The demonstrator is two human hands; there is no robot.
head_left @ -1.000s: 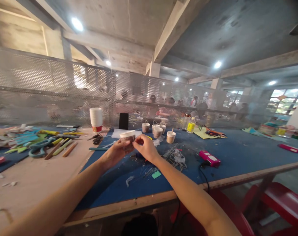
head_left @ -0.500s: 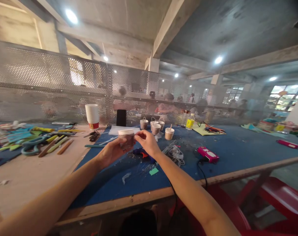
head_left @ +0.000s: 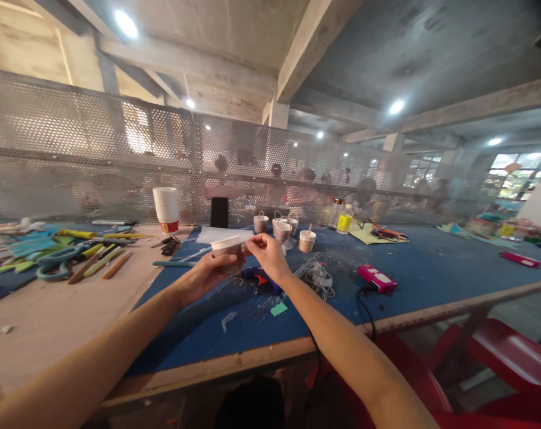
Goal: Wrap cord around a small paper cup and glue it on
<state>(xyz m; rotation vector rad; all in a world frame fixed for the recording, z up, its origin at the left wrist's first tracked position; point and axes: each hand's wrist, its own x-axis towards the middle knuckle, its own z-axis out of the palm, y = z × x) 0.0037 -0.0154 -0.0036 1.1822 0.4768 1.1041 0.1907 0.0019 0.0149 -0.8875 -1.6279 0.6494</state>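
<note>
My left hand (head_left: 207, 274) is wrapped round a small paper cup (head_left: 228, 245) with a white rim and a brown body, held tilted above the table. My right hand (head_left: 269, 257) is closed in a pinch at the cup's right side; what lies between its fingertips is too small to make out. Below the cup, a dark blue glue gun (head_left: 252, 273) with an orange trigger lies partly hidden by my hands. Behind stand several small cups with loop handles, one of them a white-rimmed cup (head_left: 261, 223), and a lighter cup (head_left: 307, 241) with a stick in it.
A stack of paper cups (head_left: 165, 205) stands at the back left, with scissors (head_left: 58, 265) and clay tools nearby. Grey cord (head_left: 320, 280) and a magenta device (head_left: 376, 278) lie to the right, near a yellow-labelled bottle (head_left: 344, 220). A perforated metal screen (head_left: 163, 137) runs behind; people are beyond it.
The cup has tipped, its right rim now higher than its left, and my left hand has turned with it. My right hand stays pinched beside it, nearly unmoved.
</note>
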